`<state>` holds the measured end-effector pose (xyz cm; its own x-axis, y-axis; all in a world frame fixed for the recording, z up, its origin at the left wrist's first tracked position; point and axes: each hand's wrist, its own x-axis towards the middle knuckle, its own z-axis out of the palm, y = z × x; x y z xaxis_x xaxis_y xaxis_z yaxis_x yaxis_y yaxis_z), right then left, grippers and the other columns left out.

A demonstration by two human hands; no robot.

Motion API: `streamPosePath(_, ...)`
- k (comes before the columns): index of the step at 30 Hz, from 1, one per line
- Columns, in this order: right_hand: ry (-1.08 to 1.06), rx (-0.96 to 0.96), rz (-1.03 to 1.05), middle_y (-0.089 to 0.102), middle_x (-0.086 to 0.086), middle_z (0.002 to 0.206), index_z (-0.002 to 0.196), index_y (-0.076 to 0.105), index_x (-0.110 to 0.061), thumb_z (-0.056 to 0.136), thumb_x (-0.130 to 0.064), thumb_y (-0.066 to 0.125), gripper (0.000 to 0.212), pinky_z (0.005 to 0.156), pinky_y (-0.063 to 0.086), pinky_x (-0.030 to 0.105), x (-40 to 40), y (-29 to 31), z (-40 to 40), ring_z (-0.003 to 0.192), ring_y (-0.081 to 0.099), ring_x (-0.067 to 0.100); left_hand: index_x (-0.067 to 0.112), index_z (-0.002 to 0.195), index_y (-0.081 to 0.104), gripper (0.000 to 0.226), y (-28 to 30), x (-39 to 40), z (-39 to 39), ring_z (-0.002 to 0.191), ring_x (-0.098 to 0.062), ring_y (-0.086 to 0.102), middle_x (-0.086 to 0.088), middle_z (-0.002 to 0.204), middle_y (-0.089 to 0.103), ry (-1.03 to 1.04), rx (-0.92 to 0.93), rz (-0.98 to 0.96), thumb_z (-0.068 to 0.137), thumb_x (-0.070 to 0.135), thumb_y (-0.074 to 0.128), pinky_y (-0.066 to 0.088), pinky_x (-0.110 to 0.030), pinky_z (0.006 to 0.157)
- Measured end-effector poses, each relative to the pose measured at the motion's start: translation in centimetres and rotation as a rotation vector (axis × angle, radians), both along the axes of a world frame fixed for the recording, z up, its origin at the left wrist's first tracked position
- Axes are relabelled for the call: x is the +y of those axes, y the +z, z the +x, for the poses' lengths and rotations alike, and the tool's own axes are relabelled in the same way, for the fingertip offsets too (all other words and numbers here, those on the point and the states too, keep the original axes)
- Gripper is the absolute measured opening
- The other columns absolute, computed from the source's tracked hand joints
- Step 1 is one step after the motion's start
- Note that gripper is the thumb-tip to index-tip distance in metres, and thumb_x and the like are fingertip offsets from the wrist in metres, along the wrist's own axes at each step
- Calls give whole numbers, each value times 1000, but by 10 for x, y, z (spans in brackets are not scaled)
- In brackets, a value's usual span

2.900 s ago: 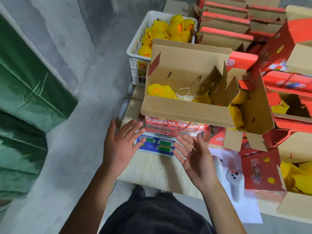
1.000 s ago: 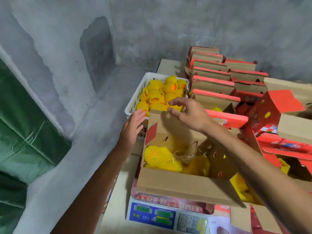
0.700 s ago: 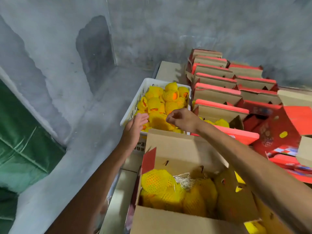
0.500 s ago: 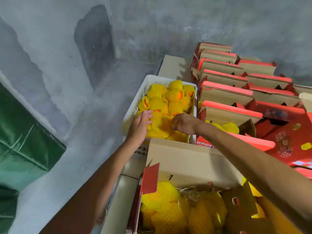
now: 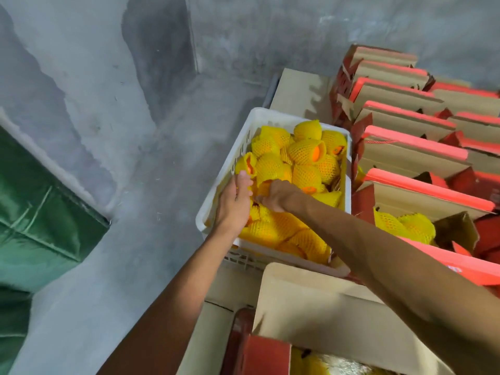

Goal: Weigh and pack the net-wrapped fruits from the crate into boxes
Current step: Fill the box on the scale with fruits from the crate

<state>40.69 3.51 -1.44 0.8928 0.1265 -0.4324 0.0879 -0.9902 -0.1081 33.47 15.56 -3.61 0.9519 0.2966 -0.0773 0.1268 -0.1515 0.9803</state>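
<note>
Both of my hands are reaching into the white crate (image 5: 244,142), picking net-wrapped fruits (image 5: 304,151); my left hand (image 5: 234,203) is resting flat against one; my right hand (image 5: 273,194) is curling onto another, grip hidden; next I judge I'm lifting them into the box (image 5: 324,301) nearest me.

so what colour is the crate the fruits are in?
White, a slotted plastic crate holding the yellow-netted fruits; the head view, the only one, shows it.

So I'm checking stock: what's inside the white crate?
The white crate holds yellow net-wrapped fruits, some showing orange skin. Both hands reach in, left hand and right hand. Lower layers and the bottom are covered.
</note>
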Motion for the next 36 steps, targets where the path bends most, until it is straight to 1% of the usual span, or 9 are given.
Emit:
streamPosePath(6, -144, -146, 10, 51, 16, 146, 146, 44, -4, 83, -65, 70, 91, 107, 43, 40, 8, -29, 6, 136, 47, 35, 22, 102, 71, 50, -5, 0, 5, 76, -12, 72, 8, 93, 76, 166, -51, -159, 108, 52, 31, 59, -39, 72)
streamPosePath(13, -203, -60, 279, 66, 10, 122, 134, 59, -16, 72, -68, 72, 82, 89, 53, 36, -19, -10, 7, 115, 63, 30, 28, 88, 65, 19, -11, 2, 5, 69, -6, 70, 11, 89, 73, 113, -67, -74, 103, 33, 53, 51, -27, 59)
streamPosePath(17, -282, -98, 627, 68, -11, 96, 110, 69, -24, 79, -66, 68, 52, 79, 45, 28, -33, 17, -7, 96, 63, 20, 36, 105, 62, 35, -3, 2, -2, 90, -16, 71, 11, 100, 71, 35, 1, 86, 97, 64, 42, 61, -49, 75)
streamPosePath(21, -176, -93, 850, 70, -10, 102, 102, 70, -32, 89, -66, 53, 40, 83, 47, 29, -20, 42, -29, 100, 61, 14, 51, 138, 49, 58, 16, 0, -9, 104, -20, 66, 7, 137, 57, -82, 51, -96, 90, 81, 35, 62, -31, 71)
streamPosePath(25, -120, -124, 776, 69, 9, 86, 105, 59, -22, 104, -63, 35, 47, 69, 55, 36, -4, 46, -44, 77, 71, 31, 38, 155, 36, 77, 22, 12, -4, 148, -23, 35, 3, 163, 36, -30, 177, -83, 92, 80, 31, 30, -51, 121)
streamPosePath(27, -84, -148, 678, 69, 17, 74, 101, 53, -12, 108, -52, 33, 45, 64, 58, 42, -1, 46, -43, 61, 71, 36, 34, 155, 39, 70, 22, 13, -2, 149, -21, 34, 1, 162, 37, -60, 218, -150, 96, 74, 37, 27, -43, 121)
streamPosePath(30, 33, -189, 439, 70, 26, 86, 88, 57, -9, 110, -43, 32, 48, 78, 56, 46, -4, 46, -35, 81, 71, 41, 35, 153, 41, 70, 26, 12, -3, 137, -22, 49, 1, 154, 47, -182, 320, -330, 95, 73, 42, 36, -34, 109)
streamPosePath(32, 93, -246, 319, 69, 27, 93, 76, 57, -13, 110, -46, 29, 55, 81, 53, 45, -6, 46, -29, 93, 67, 41, 37, 152, 42, 76, 25, 15, -2, 124, -19, 59, 5, 144, 56, -245, 365, -469, 89, 79, 46, 46, -40, 107)
streamPosePath(36, 157, -293, 180, 70, 21, 101, 69, 47, -19, 107, -56, 29, 56, 75, 45, 39, -7, 44, -6, 101, 65, 38, 38, 151, 45, 99, 12, 19, 3, 143, -28, 44, -3, 154, 49, -315, 389, -540, 67, 88, 61, 30, -57, 119)
